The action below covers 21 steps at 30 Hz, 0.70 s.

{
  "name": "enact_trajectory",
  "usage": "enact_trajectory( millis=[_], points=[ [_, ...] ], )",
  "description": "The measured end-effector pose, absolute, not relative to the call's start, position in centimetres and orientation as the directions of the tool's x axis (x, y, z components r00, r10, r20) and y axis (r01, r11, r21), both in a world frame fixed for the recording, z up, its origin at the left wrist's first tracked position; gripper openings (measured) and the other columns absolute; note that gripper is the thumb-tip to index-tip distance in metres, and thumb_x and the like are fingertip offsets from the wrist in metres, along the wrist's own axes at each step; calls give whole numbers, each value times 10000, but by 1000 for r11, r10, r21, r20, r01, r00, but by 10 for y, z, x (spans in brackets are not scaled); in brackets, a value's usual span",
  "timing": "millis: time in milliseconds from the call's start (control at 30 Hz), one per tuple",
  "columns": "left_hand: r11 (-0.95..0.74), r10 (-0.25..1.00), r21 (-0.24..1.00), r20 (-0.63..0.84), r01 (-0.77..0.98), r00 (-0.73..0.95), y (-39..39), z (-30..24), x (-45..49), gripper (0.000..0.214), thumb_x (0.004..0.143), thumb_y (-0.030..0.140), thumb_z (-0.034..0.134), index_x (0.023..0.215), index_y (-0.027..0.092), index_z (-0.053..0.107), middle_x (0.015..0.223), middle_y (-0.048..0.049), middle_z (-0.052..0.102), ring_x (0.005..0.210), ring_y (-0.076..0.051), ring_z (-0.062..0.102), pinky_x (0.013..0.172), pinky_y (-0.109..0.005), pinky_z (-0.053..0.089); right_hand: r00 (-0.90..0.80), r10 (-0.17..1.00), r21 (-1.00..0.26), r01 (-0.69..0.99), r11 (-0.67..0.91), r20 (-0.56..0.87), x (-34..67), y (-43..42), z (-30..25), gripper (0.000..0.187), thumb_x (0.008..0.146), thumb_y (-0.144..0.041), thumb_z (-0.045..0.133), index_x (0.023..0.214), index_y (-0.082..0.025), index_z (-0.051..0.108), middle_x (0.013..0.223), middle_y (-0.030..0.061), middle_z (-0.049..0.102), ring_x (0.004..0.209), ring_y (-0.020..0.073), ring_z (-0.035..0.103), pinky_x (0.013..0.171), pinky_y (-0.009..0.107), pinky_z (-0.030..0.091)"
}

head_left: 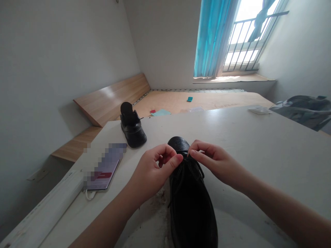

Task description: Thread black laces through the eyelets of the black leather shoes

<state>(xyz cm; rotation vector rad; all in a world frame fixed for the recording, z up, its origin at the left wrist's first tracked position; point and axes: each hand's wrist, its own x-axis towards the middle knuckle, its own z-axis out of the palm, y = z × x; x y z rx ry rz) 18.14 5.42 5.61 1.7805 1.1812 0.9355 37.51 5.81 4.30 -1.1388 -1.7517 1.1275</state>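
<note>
Black leather dominates the near part of the white table (160,127): a lace-up shoe (193,217) stands there upright, its toe (178,142) pointing away from the person, its opening toward them, and its heel end running out at the bottom of the view. Both hands meet over the front of it, just behind the toe. The left hand (156,170) has thumb and forefinger brought together at the laces (191,166), the other fingers curled loosely; the right hand (216,160) does much the same from the other side, thumb against forefinger in a fine pinch, the tips of the two hands near each other but apart. With dark strands on dark leather, I cannot tell which length of lace sits in which pinch. Lace drapes to both sides of the opening, so the step in hand looks like working the laces at the bow. As I judge it, the next move calls for a firm pinch on each side and an even, gentle pull, since neither palm braces the shoe against sliding. Well apart from the hands, a second black shoe (134,134) stands toward the table's far left corner, and a phone (110,179) lies nearer, on the left.
</note>
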Motion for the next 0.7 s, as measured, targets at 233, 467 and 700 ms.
enact_trajectory(
  millis=[233,467,700],
  points=[
    [-188,937,937,81,295,339,52,52,184,330,822,490,591,748,169,573,614,39,419,593,-106,373,552,-231,309,-399,906,-948,211,239,140,379,60,46,241,867,-407,587,770,-188,554,754,-18,448,674,114,402,608,261,339],
    [-243,910,936,130,253,394,50,52,185,347,862,473,539,700,166,542,640,26,405,628,-112,369,570,-233,303,-351,934,-998,-35,60,68,372,49,42,151,852,-354,543,829,-221,611,1184,36,487,1133,199,454,985,322,354],
    [-146,899,974,58,172,435,51,48,182,366,861,504,545,690,180,530,646,23,370,626,-116,339,556,-237,287,-420,904,-985,107,133,76,369,45,48,308,847,-432,551,658,-200,480,1111,63,486,1103,228,447,1010,374,349]
  ],
)
